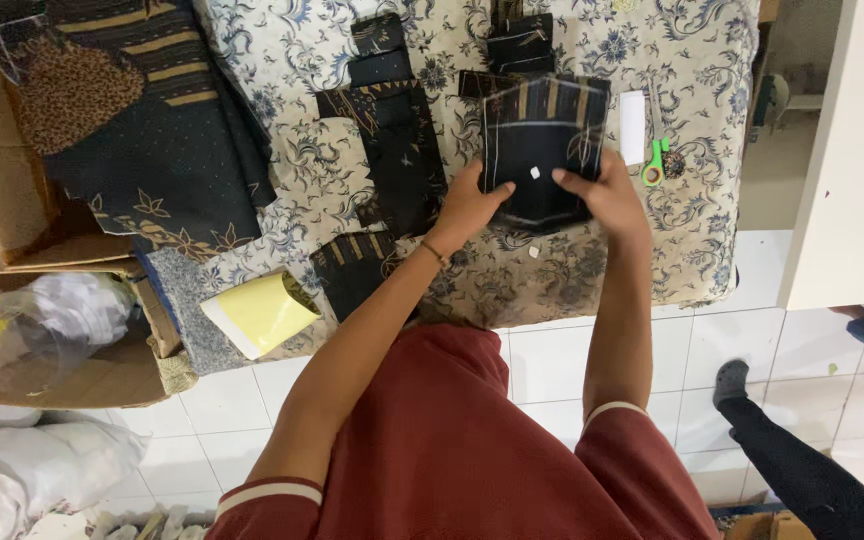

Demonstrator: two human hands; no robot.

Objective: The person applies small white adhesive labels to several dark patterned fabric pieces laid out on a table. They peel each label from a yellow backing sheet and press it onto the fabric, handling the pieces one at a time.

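Both hands on the dark pocket piece point(544, 150) on the table point(702, 250): left hand point(472, 203) grips its lower-left edge, right hand point(602, 190) its lower-right. Green scissors point(655, 165) just right of the piece, more dark pieces point(397, 150) left of it, yellow roll point(259, 313) further lower-left.

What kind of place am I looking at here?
Probably a small sewing or garment workshop. Both hands, left hand and right hand, hold a dark pocket-shaped fabric piece over a floral-covered table. More cut batik pieces lie alongside, with green-handled scissors and folded batik cloth.
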